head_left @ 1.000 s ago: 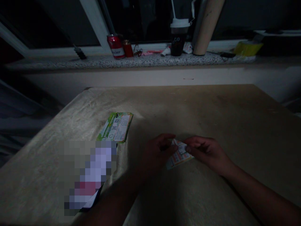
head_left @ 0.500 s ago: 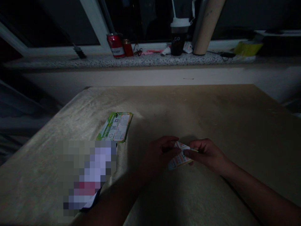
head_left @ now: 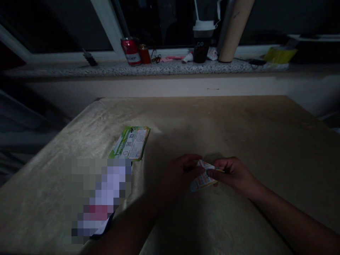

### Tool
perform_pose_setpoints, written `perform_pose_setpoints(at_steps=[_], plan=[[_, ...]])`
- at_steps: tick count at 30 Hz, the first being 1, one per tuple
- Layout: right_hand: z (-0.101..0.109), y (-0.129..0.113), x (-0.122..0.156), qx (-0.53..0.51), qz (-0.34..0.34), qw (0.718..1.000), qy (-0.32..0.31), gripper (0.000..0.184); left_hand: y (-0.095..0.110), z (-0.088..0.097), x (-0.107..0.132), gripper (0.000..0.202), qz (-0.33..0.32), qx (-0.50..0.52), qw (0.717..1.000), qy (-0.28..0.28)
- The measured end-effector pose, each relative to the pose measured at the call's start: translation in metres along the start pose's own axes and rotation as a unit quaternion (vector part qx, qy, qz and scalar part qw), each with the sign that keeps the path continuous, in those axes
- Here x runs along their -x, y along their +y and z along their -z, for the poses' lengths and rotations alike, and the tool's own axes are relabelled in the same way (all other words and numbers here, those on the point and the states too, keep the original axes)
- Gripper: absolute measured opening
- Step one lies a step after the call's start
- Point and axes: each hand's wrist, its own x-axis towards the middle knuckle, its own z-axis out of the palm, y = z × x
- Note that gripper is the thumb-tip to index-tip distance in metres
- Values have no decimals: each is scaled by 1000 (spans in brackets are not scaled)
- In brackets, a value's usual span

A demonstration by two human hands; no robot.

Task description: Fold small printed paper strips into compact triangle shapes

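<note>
My left hand (head_left: pixel 178 174) and my right hand (head_left: pixel 231 173) both pinch a small printed paper slip (head_left: pixel 202 180) just above the tan table top (head_left: pixel 239 127). The slip is white with orange print and sits between the two thumbs, partly hidden by the fingers. A green and orange printed leaflet (head_left: pixel 131 143) lies flat on the table, to the left of my left hand. Nearer me on the left lies a blurred-out flat item (head_left: pixel 101 198).
A stone window sill (head_left: pixel 148 68) runs along the back, holding a red can (head_left: pixel 131 52), a smaller red can (head_left: pixel 144 54), a dark lidded cup with a straw (head_left: pixel 202 40), a cardboard tube (head_left: pixel 233 30) and a yellow packet (head_left: pixel 280 54). The room is dim.
Both hands shifted slightly right and lower with the slip, and the slip now looks more folded and narrower. Between half a second ago and now almost nothing moved.
</note>
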Motion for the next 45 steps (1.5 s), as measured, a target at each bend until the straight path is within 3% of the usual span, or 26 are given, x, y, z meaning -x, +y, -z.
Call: perform_pose_setpoints(at_steps=[10, 14, 23, 28, 35, 45], plan=[[-3, -1, 2, 16, -3, 1000, 21, 34, -1, 0, -1, 38, 17, 10, 1000, 10], [-6, 0, 2, 31, 3, 999, 44, 35, -1, 0, -3, 47, 46, 57, 997, 11], [-18, 1, 2, 24, -1, 995, 95, 36, -1, -6, -6, 37, 49, 75, 995, 39], [-12, -4, 2, -43, 13, 998, 44, 31, 1, -1, -5, 37, 41, 74, 996, 0], [3, -3, 1, -148, -18, 988, -44, 21, -1, 7, -1, 51, 74, 105, 983, -128], [1, -6, 2, -160, -51, 983, -73, 22, 2, 7, -1, 36, 127, 89, 975, -156]])
